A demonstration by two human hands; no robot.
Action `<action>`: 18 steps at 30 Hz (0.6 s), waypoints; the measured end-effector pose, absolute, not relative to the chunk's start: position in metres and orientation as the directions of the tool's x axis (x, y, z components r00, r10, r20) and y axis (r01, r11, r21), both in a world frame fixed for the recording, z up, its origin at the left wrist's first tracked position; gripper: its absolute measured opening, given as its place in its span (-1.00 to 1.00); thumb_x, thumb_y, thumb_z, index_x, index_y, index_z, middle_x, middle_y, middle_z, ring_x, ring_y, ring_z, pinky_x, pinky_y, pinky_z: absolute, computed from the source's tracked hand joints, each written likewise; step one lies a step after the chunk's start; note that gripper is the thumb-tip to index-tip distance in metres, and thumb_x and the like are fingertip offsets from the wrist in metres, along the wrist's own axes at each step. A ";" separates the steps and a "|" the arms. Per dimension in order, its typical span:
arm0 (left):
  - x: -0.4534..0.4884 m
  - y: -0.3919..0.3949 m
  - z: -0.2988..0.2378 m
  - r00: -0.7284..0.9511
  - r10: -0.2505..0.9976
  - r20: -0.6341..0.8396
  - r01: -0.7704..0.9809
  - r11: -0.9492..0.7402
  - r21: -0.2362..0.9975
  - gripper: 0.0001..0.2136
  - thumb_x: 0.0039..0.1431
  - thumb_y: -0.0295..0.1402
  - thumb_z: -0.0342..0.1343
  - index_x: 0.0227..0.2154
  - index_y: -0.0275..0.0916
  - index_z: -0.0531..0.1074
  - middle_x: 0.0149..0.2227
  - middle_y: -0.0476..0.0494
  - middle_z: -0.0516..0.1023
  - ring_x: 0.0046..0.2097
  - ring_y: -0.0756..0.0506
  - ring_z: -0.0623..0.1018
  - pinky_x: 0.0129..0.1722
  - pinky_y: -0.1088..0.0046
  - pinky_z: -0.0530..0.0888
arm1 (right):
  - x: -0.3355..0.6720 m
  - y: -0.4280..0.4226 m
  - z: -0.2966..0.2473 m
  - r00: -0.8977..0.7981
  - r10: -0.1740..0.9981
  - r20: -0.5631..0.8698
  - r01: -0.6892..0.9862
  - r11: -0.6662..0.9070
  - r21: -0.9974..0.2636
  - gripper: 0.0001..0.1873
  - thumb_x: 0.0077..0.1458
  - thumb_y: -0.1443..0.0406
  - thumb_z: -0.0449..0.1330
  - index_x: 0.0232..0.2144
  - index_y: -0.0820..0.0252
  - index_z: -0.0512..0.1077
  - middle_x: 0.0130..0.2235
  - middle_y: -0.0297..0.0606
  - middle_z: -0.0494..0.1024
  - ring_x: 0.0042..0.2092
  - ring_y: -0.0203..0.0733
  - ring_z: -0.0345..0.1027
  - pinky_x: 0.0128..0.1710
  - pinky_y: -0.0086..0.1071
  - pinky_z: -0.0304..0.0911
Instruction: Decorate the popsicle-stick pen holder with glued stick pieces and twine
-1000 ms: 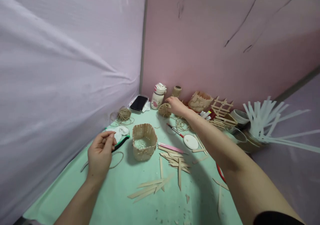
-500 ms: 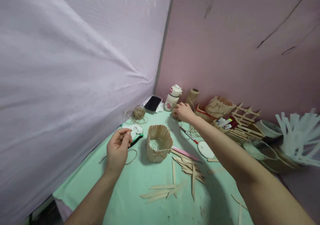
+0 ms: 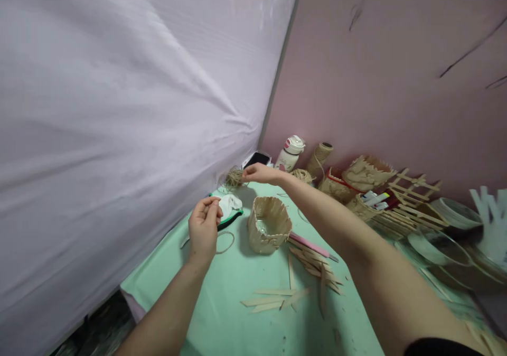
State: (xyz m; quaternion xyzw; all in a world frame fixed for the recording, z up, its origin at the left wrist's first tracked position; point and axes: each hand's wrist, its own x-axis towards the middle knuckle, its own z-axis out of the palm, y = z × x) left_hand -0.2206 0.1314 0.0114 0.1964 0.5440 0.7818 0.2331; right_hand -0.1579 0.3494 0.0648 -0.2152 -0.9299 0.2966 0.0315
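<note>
The right arm stretches across the desk because the twine bundle lies at the far left, by the lilac cloth wall; the right hand is at its edge, fingers curled, though at this distance I cannot tell whether they grip a strand; the left hand is raised nearer the body, thumb and forefinger closed together as if to pinch something fine, but nothing between them can be made out; a loop of cord lies just beside its wrist.

The container stands upright between the forearms, probably set there to be within reach of both hands; the flat sticks are heaped to its right, presumably kept handy.

The bundle is brown, loose and tangled, with thin strands straying round it; the container is pale, wood-coloured and open-topped, its rim jagged and uneven, its inside somewhat glossy near the bottom.
</note>
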 end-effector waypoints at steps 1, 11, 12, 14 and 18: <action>-0.221 0.132 0.012 -0.807 0.590 0.016 -0.209 -0.310 0.928 -0.82 0.02 -0.27 0.19 -0.35 -0.24 0.41 -0.56 0.08 0.34 -0.54 0.10 0.26 -0.55 0.58 0.20 | -0.155 0.347 0.072 -0.909 0.413 -0.050 0.358 0.714 -0.602 -0.84 0.09 0.24 0.16 -0.42 0.21 0.47 -0.44 -0.34 0.55 -0.44 -0.36 0.33 -0.43 -0.50 0.19; -0.227 0.136 0.009 -0.655 0.732 -0.186 -0.553 -0.298 0.778 -0.77 -0.16 -0.36 0.25 -0.43 -0.27 0.34 -0.55 0.08 0.35 -0.58 0.14 0.28 -0.61 0.62 0.14 | -0.152 0.282 0.126 -0.833 0.551 -0.042 -0.007 -0.086 -0.996 -0.86 0.16 0.30 0.14 -0.42 0.23 0.41 -0.54 -0.40 0.44 -0.46 -0.41 0.31 -0.38 -0.51 0.21; -0.227 0.136 0.009 -0.646 0.741 -0.183 -0.559 -0.296 0.775 -0.77 -0.16 -0.36 0.26 -0.44 -0.27 0.34 -0.55 0.07 0.36 -0.58 0.14 0.29 -0.61 0.62 0.15 | -0.150 0.274 0.131 -0.826 0.562 -0.044 -0.029 -0.119 -0.992 -0.87 0.17 0.31 0.13 -0.40 0.23 0.41 -0.54 -0.40 0.45 -0.45 -0.41 0.32 -0.36 -0.50 0.23; -0.228 0.137 0.010 -0.630 0.757 -0.174 -0.569 -0.298 0.766 -0.80 -0.13 -0.38 0.25 -0.45 -0.28 0.35 -0.55 0.07 0.37 -0.58 0.14 0.30 -0.61 0.63 0.17 | -0.143 0.257 0.141 -0.818 0.573 -0.049 -0.066 -0.178 -0.982 -0.89 0.19 0.33 0.11 -0.37 0.23 0.40 -0.52 -0.40 0.46 -0.43 -0.39 0.36 -0.30 -0.45 0.27; -0.227 0.135 0.013 -0.583 0.783 -0.217 -0.632 -0.269 0.727 -0.88 -0.02 -0.39 0.20 -0.43 -0.31 0.40 -0.56 0.03 0.41 -0.58 0.13 0.35 -0.59 0.64 0.26 | -0.124 0.220 0.150 -0.812 0.581 -0.045 -0.139 -0.268 -0.953 -0.95 0.19 0.35 0.11 -0.31 0.20 0.39 -0.48 -0.38 0.49 -0.39 -0.34 0.40 -0.20 -0.31 0.33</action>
